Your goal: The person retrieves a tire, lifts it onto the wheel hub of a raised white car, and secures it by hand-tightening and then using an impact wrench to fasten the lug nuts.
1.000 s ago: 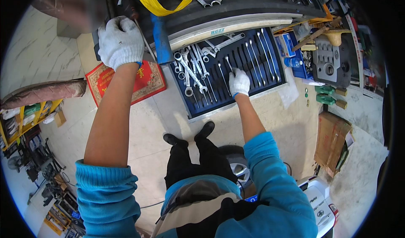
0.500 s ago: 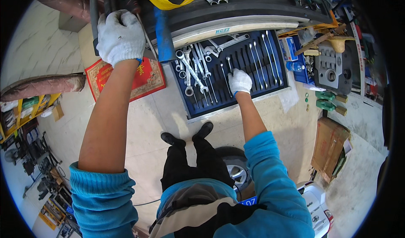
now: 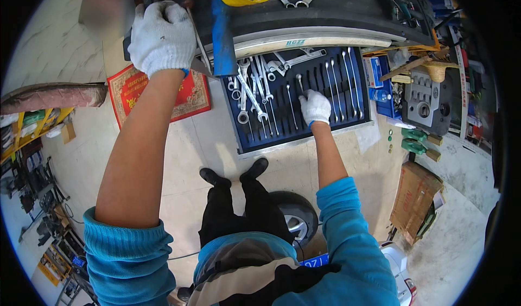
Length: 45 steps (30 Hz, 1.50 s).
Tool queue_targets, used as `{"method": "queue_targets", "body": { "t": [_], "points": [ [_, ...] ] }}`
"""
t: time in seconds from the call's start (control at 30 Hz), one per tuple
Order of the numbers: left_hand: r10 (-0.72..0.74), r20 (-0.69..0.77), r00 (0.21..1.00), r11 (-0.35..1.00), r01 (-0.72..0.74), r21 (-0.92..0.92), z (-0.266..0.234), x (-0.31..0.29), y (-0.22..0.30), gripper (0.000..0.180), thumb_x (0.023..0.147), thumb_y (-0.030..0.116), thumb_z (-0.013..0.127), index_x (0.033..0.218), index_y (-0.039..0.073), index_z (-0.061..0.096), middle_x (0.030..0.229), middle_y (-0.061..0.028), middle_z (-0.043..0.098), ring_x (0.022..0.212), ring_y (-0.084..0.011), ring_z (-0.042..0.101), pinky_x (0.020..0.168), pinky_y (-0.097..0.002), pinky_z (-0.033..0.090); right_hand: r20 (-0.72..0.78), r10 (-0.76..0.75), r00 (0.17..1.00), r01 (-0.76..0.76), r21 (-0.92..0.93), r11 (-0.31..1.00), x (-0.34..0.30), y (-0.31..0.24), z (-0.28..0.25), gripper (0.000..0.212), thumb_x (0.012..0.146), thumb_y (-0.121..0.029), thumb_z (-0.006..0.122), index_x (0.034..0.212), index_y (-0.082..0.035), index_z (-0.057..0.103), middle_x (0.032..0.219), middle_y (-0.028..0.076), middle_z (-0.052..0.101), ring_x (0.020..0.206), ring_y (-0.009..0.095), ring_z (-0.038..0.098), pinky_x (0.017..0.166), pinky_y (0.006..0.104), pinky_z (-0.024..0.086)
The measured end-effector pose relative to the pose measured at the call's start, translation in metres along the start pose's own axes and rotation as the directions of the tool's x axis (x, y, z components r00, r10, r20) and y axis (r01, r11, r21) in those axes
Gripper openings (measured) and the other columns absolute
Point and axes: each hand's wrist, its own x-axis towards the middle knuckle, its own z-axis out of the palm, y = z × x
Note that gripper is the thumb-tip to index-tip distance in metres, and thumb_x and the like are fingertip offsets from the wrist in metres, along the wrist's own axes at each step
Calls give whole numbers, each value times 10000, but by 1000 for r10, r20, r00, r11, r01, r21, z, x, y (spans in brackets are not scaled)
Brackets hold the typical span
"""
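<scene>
The right hand (image 3: 316, 107) curls at a wrench (image 3: 299, 79) in the drawer (image 3: 304, 141); whether it has hold cannot be told. The wrench's head lies just beyond the fingers, slightly left, long axis running front to back. The left hand (image 3: 163, 37), hold also hidden, is farther off.

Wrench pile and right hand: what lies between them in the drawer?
In the head view, a slim silver wrench lies between the wrench pile and right hand.

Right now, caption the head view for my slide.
Gloved right hand in a drawer of wrenches, gloved left hand by a dark worktop.
</scene>
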Motion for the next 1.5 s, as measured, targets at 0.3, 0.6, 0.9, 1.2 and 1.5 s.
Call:
{"method": "queue_targets", "body": {
  "t": [0.3, 0.6, 0.9, 1.2, 1.5],
  "points": [
    [72, -48, 996, 997, -74, -29, 9, 1, -10, 341, 920, 412, 547, 1094, 196, 745, 1347, -170, 623, 1141, -385, 647, 957, -476, 528, 84, 28, 996, -23, -62, 998, -2, 17, 13, 335, 884, -375, 694, 1064, -96, 730, 1010, 196, 724, 969, 388, 686, 854, 492, 540],
    [51, -43, 998, 998, -52, -26, 9, 1, -9, 343, 915, 414, 546, 1076, 192, 752, 1331, -169, 632, 1143, -387, 643, 954, -473, 525, 61, 66, 996, -56, -151, 987, 2, -2, 10, 273, 880, -335, 691, 952, -72, 698, 1014, 194, 708, 970, 388, 684, 837, 509, 548],
    [46, -47, 998, 998, -48, -28, 8, 2, -4, 322, 904, 396, 557, 1066, 206, 759, 1354, -176, 621, 1141, -388, 645, 961, -467, 524, 137, 116, 984, -119, 11, 993, -27, -29, 20, 351, 875, -362, 642, 1011, -46, 714, 1044, 223, 713, 987, 384, 690, 891, 486, 538],
    [36, -46, 998, 999, -36, 2, 10, 2, -9, 340, 906, 411, 568, 1100, 203, 754, 1341, -164, 631, 1132, -382, 654, 961, -461, 530, 254, 33, 967, -226, 785, 577, -36, -4, -24, 313, 868, -241, 735, 1007, 38, 727, 794, 62, 691, 677, 140, 587, 647, 303, 489],
    [62, -38, 997, 998, -62, 0, 11, 4, -12, 353, 909, 419, 567, 1107, 194, 755, 1340, -163, 632, 1136, -379, 655, 955, -462, 535, 364, 45, 930, -331, 781, 530, -40, -19, -40, 296, 882, -229, 731, 1020, 32, 716, 789, 62, 691, 670, 132, 595, 632, 292, 484]
  ]
}}
